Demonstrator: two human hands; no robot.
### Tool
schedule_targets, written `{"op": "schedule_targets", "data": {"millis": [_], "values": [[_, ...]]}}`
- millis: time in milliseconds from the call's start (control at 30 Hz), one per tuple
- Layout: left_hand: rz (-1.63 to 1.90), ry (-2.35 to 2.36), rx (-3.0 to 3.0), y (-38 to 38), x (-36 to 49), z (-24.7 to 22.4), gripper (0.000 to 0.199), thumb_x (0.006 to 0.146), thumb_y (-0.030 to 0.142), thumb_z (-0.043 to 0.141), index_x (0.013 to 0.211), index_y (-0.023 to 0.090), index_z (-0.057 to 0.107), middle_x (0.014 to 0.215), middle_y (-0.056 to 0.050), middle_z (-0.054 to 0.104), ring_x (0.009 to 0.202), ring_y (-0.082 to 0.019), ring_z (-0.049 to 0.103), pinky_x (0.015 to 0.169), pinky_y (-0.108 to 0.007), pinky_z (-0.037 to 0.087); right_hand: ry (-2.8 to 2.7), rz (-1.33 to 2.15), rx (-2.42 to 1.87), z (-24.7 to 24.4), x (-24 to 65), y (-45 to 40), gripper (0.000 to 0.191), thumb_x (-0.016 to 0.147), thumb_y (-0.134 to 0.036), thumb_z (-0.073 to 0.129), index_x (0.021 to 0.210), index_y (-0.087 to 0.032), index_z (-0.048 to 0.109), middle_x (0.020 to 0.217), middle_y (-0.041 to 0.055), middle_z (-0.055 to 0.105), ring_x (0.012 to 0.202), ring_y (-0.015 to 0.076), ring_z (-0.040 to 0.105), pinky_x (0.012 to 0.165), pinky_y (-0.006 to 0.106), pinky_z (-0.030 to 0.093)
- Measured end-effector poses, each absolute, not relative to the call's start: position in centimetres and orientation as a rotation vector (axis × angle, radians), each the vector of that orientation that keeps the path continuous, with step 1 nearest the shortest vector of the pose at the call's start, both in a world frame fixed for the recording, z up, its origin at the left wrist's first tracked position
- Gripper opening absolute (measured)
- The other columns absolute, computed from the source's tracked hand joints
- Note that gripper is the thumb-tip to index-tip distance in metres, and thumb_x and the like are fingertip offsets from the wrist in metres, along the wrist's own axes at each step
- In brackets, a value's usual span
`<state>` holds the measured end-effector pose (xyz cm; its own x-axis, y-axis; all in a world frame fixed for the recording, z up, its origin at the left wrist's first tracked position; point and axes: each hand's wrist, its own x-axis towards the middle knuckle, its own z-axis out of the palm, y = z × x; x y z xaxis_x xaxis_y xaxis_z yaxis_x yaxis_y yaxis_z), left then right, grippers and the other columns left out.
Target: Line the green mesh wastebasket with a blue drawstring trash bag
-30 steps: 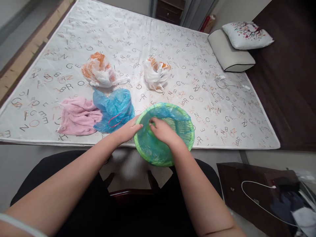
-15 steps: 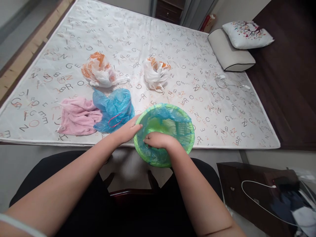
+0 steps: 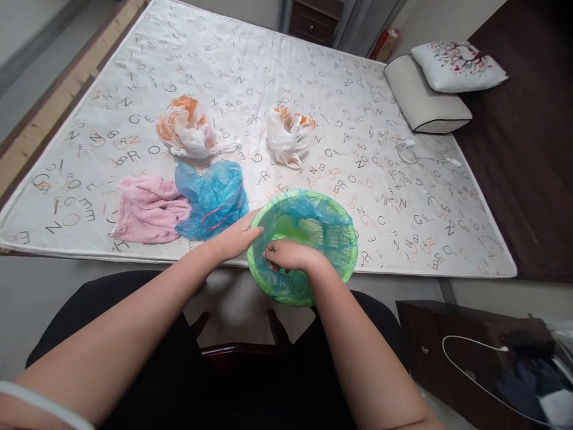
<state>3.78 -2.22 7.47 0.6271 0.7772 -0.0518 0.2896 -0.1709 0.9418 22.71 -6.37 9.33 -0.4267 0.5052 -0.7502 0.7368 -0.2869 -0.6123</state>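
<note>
A green plastic basket (image 3: 351, 263) lined with a thin blue plastic bag (image 3: 333, 214) rests at the mattress's front edge, tilted toward me. Its left rim is gripped by my left hand (image 3: 244, 234), the thumb over the edge and the other fingers hidden outside. Inside the basket is my right hand (image 3: 286, 254), fingers curled near the liner on the left inner wall; whether it pinches the plastic is hard to make out. A crumpled blue plastic bag (image 3: 215, 194) with a pink-red drawstring lies just left of the basket, touching a folded pink cloth (image 3: 147, 209).
Two crumpled white-and-orange plastic bags lie farther back, one on the left (image 3: 190, 131) and one nearer the middle (image 3: 290, 137). Two pillows (image 3: 459, 65) sit at the far right beside a white cable (image 3: 407, 150). A dark cabinet (image 3: 430, 334) stands at lower right.
The view has shifted slightly, so everything on the mattress sits a little farther right. Both hands keep nearly the same places on and in the basket.
</note>
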Motion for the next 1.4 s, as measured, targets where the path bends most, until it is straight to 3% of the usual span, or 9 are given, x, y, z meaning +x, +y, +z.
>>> {"op": "schedule_targets", "data": {"millis": [467,767,1000,1267,1400], "values": [[0.508,0.891,1.805,-2.2,3.7,7.7,0.053,0.089,0.029,0.046,0.137,0.013,0.061,0.131,-0.011,0.069,0.117,-0.032,0.062,0.117,-0.048,0.044,1.757,-1.767,1.527,8.8,22.5,-6.6,0.021,0.100,-0.037,0.049,0.088,-0.020,0.054,0.085,0.0061,0.069,0.061,0.0150,0.061,0.048,0.025,0.051],[0.462,0.890,1.833,-2.4,3.6,7.9,0.061,0.091,0.029,0.043,0.149,0.013,0.053,0.138,-0.011,0.066,0.120,-0.030,0.063,0.114,-0.046,0.048,1.643,-1.900,1.429,8.8,22.7,-6.1,0.024,0.101,-0.039,0.050,0.091,-0.019,0.057,0.095,0.0072,0.069,0.065,0.0134,0.062,0.047,0.022,0.051],[0.421,0.916,1.853,-2.6,3.3,7.5,0.064,0.090,0.027,0.043,0.153,0.013,0.049,0.144,-0.012,0.063,0.126,-0.032,0.061,0.116,-0.045,0.047,1.603,-1.938,1.433,7.7,22.4,-6.2,0.024,0.102,-0.033,0.047,0.086,-0.018,0.056,0.091,0.0074,0.069,0.066,0.0141,0.064,0.047,0.020,0.048],[0.430,0.890,1.916,-2.4,3.6,8.0,0.065,0.089,0.026,0.041,0.152,0.012,0.050,0.146,-0.011,0.062,0.124,-0.032,0.061,0.116,-0.047,0.046,1.718,-1.865,1.538,6.9,22.1,-6.3,0.028,0.100,-0.031,0.045,0.077,-0.018,0.056,0.076,0.0091,0.072,0.062,0.0179,0.067,0.054,0.026,0.051],[0.444,0.869,1.900,-2.4,3.7,8.1,0.065,0.088,0.027,0.042,0.151,0.013,0.051,0.148,-0.011,0.060,0.129,-0.033,0.058,0.119,-0.048,0.043,1.882,-1.629,1.629,7.0,21.8,-6.3,0.029,0.099,-0.029,0.045,0.077,-0.017,0.059,0.086,0.0114,0.075,0.073,0.0195,0.068,0.064,0.027,0.050]]}}
